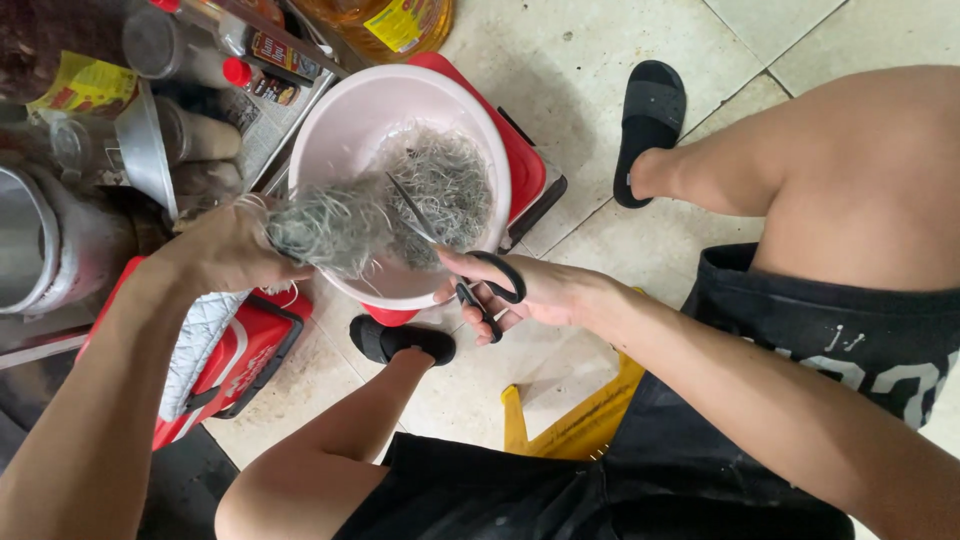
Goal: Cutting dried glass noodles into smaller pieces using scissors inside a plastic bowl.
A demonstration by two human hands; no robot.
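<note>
Head view: a seated person, seen from above, trimmed a grey-green bundle of fine strands [335, 228] over a pale pink plastic basin [345, 110] set on a red stool [525, 165] at centre frame. The left hand [225, 250], at left, was closed round the near end of the bundle, fingers wrapped tight on it, w/ the loose strands fanning right over the basin's near-left rim. The right hand [530, 292], just right of the basin's near edge, held black-handled scissors [455, 255]; thumb & fingers were threaded thru the loops, blades slightly parted & pointing far-left into the strands. More cut strands [445, 180] lay heaped inside the basin, toward its right wall. A red case w/ a white quilted pad [235, 350] sat near-left, partly under the left forearm. Far left held a clutter of metal pots [40, 240] & bottles w/ red caps [240, 72]; a yellow oil bottle [385, 22] stood at the far edge. The person wore black shorts [800, 350] & black slides, one [648, 125] far right on the pale tiled floor [590, 70], the other [400, 340] just near the basin. A yellow plastic stool [575, 420] showed between the knees.
</note>
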